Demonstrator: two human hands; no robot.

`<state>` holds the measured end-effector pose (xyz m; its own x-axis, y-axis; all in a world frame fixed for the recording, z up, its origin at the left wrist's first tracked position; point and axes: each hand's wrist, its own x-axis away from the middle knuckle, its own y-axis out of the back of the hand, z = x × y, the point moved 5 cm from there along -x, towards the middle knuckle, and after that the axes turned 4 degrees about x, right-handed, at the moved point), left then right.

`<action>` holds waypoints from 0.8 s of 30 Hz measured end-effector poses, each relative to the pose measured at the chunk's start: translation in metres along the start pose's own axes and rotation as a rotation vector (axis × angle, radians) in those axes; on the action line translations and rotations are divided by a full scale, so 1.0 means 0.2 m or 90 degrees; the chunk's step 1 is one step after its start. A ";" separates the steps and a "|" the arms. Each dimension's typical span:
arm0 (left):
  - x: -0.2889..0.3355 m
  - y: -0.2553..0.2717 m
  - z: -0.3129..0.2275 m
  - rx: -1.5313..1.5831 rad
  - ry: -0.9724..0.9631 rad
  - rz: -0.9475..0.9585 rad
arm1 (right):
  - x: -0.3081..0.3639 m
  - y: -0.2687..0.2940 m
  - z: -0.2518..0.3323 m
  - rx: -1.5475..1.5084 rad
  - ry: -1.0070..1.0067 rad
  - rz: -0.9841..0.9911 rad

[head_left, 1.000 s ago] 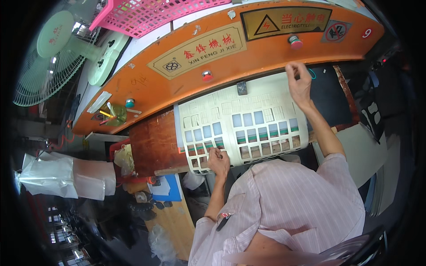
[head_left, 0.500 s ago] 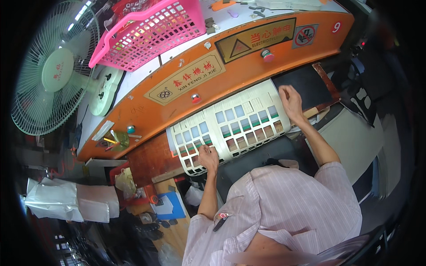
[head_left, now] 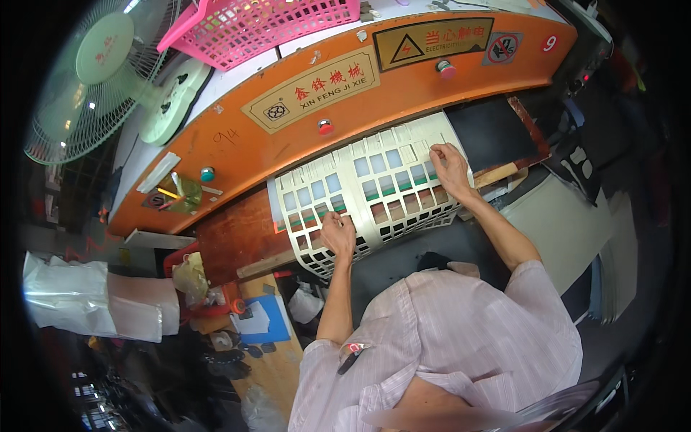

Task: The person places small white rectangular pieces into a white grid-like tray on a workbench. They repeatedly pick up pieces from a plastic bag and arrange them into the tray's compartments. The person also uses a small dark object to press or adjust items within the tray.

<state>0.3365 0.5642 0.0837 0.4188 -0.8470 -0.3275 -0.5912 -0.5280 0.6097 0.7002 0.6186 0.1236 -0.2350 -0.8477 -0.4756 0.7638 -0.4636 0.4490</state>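
Observation:
A cream-coloured sheet (head_left: pixel 348 189) with rows of rectangular cut-outs lies on the bed of an orange machine, its near edge bending down toward me. Blue-white, green and brown surfaces show through the openings. My left hand (head_left: pixel 338 234) rests over the sheet's left half, fingers curled together in a pinch. Over the right part, beside some narrow cut strips, is my right hand (head_left: pixel 452 173), thumb and fingers also drawn together. Whatever either pinch holds is too small or hidden to make out.
The orange machine front (head_left: pixel 230 151) with red and green buttons rises beyond the sheet. On its top stand a pink basket (head_left: pixel 252 36) and a green fan (head_left: pixel 108 54). A black pad (head_left: pixel 489 133) lies right of the sheet. Large grey sheets (head_left: pixel 561 216) stand at the right.
My right hand has moved left from the sheet's right edge onto its upper right part. The sheet's near edge hangs lower. My left hand stays over the left half; the view has shifted.

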 end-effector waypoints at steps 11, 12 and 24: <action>0.11 -0.01 0.01 -0.064 0.023 0.005 | -0.54 -0.59 0.11 0.054 0.117 0.205; 0.12 -0.01 0.01 -0.067 0.039 0.010 | -0.60 -0.67 0.14 0.054 0.174 0.210; 0.19 0.05 -0.04 -0.080 -0.036 0.201 | -0.82 -1.00 -0.11 -0.169 -0.280 0.542</action>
<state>0.3520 0.5267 0.0835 0.1869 -0.9715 -0.1456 -0.5951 -0.2299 0.7700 0.5982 0.8568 0.0956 0.2934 -0.9160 0.2736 0.8784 0.3712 0.3010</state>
